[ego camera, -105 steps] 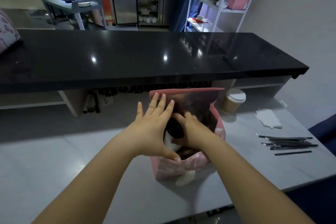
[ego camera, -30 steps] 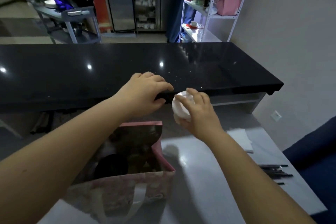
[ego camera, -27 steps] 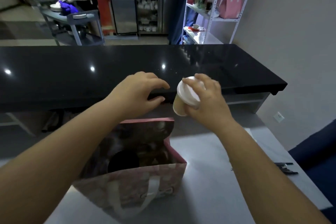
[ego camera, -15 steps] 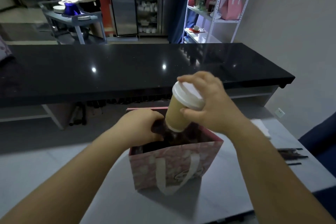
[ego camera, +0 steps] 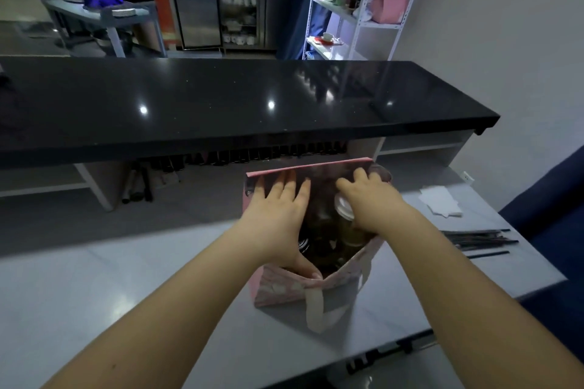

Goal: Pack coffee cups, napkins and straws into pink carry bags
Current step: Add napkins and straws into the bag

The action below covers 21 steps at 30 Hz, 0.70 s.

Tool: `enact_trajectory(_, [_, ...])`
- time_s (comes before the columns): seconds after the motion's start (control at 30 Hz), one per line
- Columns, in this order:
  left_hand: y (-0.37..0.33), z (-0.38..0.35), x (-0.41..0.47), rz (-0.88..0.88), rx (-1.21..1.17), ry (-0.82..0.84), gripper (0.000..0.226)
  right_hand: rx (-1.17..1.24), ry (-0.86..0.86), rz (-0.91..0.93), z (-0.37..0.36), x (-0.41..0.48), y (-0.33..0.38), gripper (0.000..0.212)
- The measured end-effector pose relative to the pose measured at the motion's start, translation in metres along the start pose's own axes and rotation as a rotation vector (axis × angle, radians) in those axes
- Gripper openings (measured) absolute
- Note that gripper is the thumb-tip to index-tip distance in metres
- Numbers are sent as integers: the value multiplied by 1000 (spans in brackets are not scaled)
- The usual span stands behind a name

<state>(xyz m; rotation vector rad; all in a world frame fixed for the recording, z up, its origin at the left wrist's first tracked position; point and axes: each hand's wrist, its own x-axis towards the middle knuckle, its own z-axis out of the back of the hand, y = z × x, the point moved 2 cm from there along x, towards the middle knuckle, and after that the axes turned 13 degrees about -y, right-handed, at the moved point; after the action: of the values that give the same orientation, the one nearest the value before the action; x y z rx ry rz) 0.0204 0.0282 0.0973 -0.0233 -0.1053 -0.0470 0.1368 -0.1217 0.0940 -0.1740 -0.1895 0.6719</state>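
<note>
Pink paper frames both hands. The left hand lies spread in the mouth of the bag, fingers straight against the far wall and thumb on the near rim, holding it open. The right hand sits over the white-lidded cup, which is already down inside the bag on the right side. Its fingers bend forward past the lid, but whether they grip the cup I cannot tell.

The risk, as I judge it, is a tipped cup. The bag looks light and its near wall sags, so if the left hand lets go too soon the mouth may fold in and knock the cup sideways. Pressing on the lid could also pop it.

Counts: one bag on the table and one more on the shelf. One cup is plain to see, and a dark round shape beside it may be a second. One small pile of napkins lies right of the bag, sheets uncountable. Nearer the edge is a bundle of black straws, too thin to number, with one apart.
</note>
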Motion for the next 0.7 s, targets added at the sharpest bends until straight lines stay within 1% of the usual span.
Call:
enact_trajectory(0.07, [2,1,-1,8,-22,-9,148,2,19,5,-7,6,5,69])
enact_trajectory(0.17, [6,2,-5,12,-50,-42,145,81,18,19,-19,10,12,67])
enact_trajectory(0.3, [10,1,-7,11,-64,-83,140,133,49,28,-32,7,18,76])
enact_trajectory(0.37, [11,0,-6,21,-68,-100,138,139,55,33,-37,4,19,76])
enact_trajectory(0.5, [11,-1,-4,29,-83,-94,141,199,9,28,-39,2,18,74])
enact_trajectory(0.7, [9,-3,-3,41,-59,-87,138,218,48,55,-45,-4,22,76])
